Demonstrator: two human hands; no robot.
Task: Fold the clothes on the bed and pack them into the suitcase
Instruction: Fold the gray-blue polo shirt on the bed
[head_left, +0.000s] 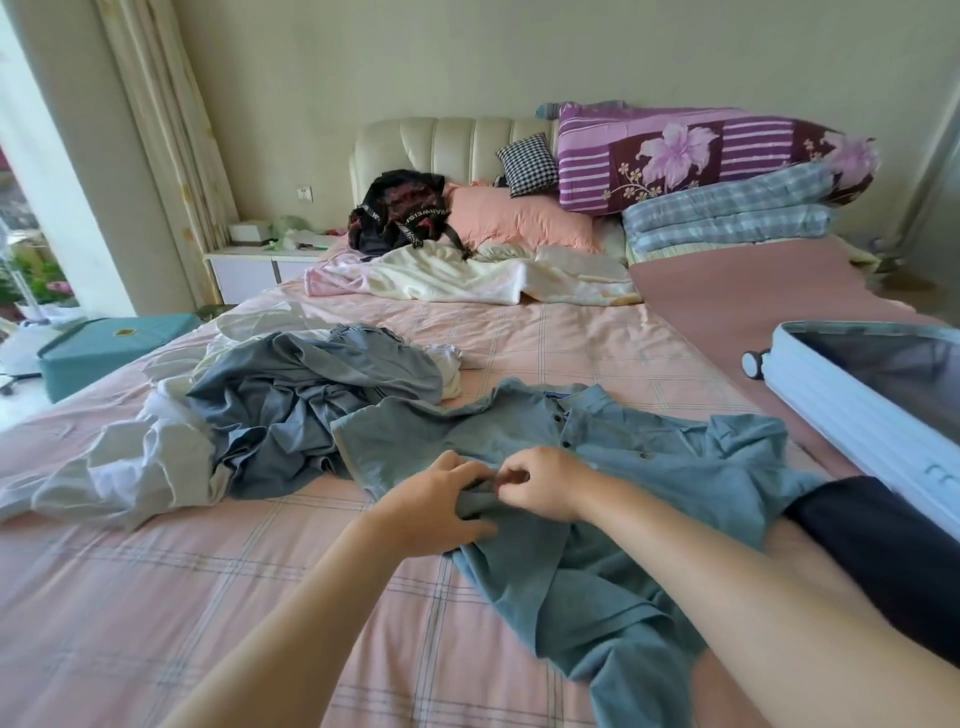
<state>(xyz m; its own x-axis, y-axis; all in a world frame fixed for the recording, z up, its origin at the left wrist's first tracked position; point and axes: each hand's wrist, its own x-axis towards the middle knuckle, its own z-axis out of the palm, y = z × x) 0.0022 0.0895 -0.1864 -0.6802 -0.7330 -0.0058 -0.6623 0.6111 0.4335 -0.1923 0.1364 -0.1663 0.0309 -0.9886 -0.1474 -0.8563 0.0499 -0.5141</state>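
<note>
A blue-grey polo shirt (613, 499) lies spread on the pink checked bed (260, 597), collar away from me. My left hand (441, 504) and my right hand (540, 483) meet at its middle, both pinching the fabric near the placket. A heap of unfolded clothes (291, 400), grey-blue and white, lies to the left of the shirt. The open light-blue suitcase (872, 405) rests on the bed at the right edge, its dark lining showing. A dark garment (883, 551) lies beside the suitcase, under my right forearm.
At the head of the bed sit a black backpack (400, 213), a pink pillow (519, 218), a crumpled white blanket (467, 275) and stacked quilts (717, 171). A teal case (109, 348) stands on the floor at the left, near a white nightstand (254, 265).
</note>
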